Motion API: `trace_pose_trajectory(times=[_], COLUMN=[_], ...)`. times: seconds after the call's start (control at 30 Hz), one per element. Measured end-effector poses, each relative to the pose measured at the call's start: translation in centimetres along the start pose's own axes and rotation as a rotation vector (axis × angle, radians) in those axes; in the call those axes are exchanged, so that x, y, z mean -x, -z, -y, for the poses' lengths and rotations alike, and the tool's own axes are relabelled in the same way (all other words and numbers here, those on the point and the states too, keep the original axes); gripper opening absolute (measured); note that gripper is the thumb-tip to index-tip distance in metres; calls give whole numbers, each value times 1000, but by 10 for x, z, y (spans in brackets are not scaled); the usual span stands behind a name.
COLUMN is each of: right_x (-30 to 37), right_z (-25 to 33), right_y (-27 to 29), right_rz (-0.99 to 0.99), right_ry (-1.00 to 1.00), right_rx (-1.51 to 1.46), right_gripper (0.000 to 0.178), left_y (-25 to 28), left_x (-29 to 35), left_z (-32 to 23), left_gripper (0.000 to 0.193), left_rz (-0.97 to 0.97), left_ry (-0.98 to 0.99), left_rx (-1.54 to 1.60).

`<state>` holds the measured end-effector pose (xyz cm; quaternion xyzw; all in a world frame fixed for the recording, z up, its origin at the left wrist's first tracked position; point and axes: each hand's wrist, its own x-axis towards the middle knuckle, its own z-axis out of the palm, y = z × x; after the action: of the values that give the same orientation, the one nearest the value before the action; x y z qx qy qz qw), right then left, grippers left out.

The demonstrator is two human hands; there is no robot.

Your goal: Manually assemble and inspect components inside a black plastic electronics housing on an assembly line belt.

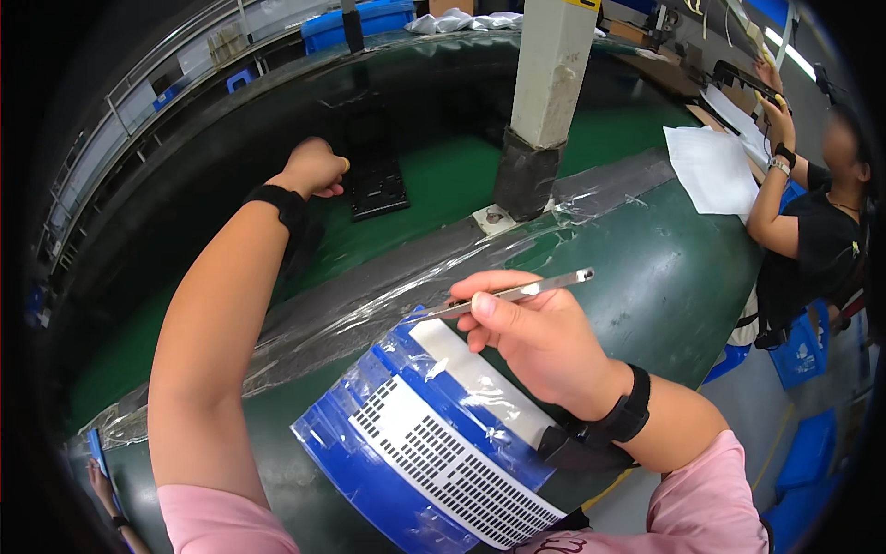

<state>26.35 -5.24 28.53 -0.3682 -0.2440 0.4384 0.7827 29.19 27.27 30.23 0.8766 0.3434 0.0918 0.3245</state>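
Observation:
My left hand (314, 168) reaches far out over the green belt, its fingers curled in. They are close against the left edge of a flat black panel (377, 189); what they pinch, if anything, is hidden. A yellow band shows on one finger. My right hand (540, 346) grips metal tweezers (544, 284) between thumb and fingers. Their tips point left, over the upper corner of a blue board (337, 434) wrapped in clear film. On this board lies a white sheet (383, 415) with rows of small black rectangular stickers, some spots bare.
A pale post (552, 83) with a black-wrapped foot stands between belt and green worktop (637, 268). White papers (711, 171) lie at the right, near a co-worker (817, 222) raising a black part. Blue bins (803, 351) stand below. Another person's hand (100, 480) shows at lower left.

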Motion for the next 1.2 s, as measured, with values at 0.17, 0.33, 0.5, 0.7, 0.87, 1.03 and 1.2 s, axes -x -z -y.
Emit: trace_pose_trajectory(times=[0.17, 0.33, 0.5, 0.7, 0.87, 1.03, 1.2], right_x=[-4, -3, 10, 22, 24, 22, 22], right_z=[-3, -1, 15, 29, 10, -9, -12], right_y=[-2, -3, -11, -21, -32, -36, -33], right_rz=[-19, 68, -16, -43, 29, 30, 58], right_ry=[-34, -4, 134, 270, 192, 85, 154], right_rx=[-1, -70, -7, -21, 106, 156, 179], right_gripper=[20, 22, 21, 14, 15, 17, 18], left_y=[-1, 12, 14, 6, -8, -13, -15], left_x=[8, 23, 82, 228, 273, 283, 284], left_z=[14, 18, 9, -11, -5, 3, 7], left_gripper=[27, 18, 11, 40, 52, 53, 53], left_rz=[163, 183, 28, 274, 386, 404, 458], left_ry=[179, 207, -101, -6, 35, 8, 17], left_rx=[-58, 231, 988, 1222, 1411, 1511, 1566])
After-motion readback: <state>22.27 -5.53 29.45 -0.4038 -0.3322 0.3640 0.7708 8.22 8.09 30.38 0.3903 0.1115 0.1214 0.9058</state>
